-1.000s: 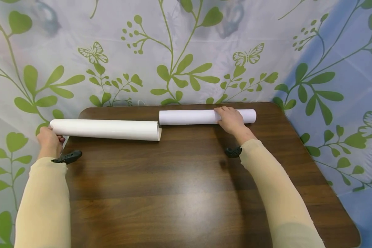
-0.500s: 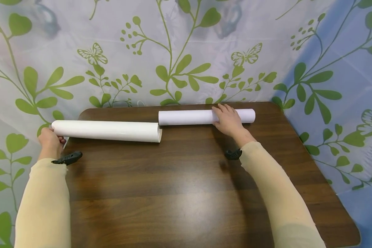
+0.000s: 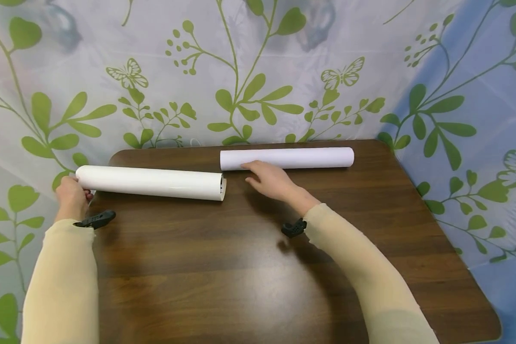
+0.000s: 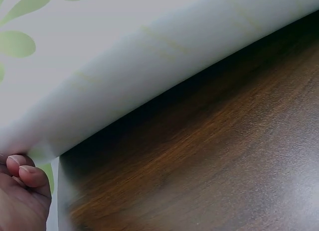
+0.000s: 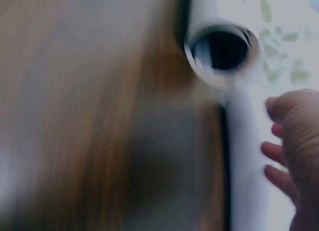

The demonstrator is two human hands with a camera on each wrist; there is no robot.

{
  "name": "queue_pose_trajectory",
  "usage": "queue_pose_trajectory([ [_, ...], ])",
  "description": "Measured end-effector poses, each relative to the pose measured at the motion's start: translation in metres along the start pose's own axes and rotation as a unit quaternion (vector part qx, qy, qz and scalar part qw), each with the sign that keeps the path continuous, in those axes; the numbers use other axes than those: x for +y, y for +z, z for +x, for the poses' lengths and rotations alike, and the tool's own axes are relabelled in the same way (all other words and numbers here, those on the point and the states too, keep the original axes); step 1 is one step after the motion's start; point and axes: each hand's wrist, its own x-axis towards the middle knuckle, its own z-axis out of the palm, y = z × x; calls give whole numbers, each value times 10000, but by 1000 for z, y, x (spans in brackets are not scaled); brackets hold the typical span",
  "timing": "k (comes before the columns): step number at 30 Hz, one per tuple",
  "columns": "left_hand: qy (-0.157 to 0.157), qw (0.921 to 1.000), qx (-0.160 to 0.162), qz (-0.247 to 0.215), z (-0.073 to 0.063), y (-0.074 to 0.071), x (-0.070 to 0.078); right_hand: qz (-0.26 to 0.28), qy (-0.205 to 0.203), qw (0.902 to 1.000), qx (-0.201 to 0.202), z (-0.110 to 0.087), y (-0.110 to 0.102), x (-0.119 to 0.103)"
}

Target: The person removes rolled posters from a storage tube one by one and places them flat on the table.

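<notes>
A glossy white paper roll (image 3: pixel 150 184) lies along the back left of the brown table. At its left end my left hand (image 3: pixel 70 193) pinches it with curled fingers; the left wrist view shows fingertips (image 4: pixel 34 176) at the roll's edge. A second, slightly lilac paper roll (image 3: pixel 301 157) lies farther back to the right. My right hand (image 3: pixel 273 181) hovers over this roll's front side near its left end, fingers loosely extended and holding nothing. Whether it touches the roll I cannot tell. In the right wrist view the first roll's hollow end (image 5: pixel 204 74) faces the hand.
The brown wood-grain table (image 3: pixel 223 267) spreads in front of both rolls. Behind it hangs a white curtain (image 3: pixel 155 110) with green leaves and butterflies, close to the table's back edge. Dark wrist devices (image 3: pixel 96 220) sit on both wrists.
My right hand has let go of the lilac roll and moved left along it. The left roll has shifted slightly right, its right end a little nearer me, with my left hand still on it.
</notes>
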Motion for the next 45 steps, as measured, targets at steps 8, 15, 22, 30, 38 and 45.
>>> queue_pose_trajectory([
  [8,252,9977,-430,454,6,10,-8,375,244,9966,-687,29,39,-28],
  [15,275,9974,-575,331,6,14,-8,593,261,9971,-395,37,41,-34],
  [22,209,9931,-990,586,3,10,-9,1176,581,9910,-280,32,39,-32],
  [30,222,9776,-2004,600,-2,7,-10,2694,1156,9560,59,17,37,-28],
  [38,325,9500,-2995,820,-5,4,-17,2748,1102,9535,571,3,31,-18],
  [45,240,9300,-3586,768,-16,7,-25,3304,978,9330,1042,-14,17,-9],
])
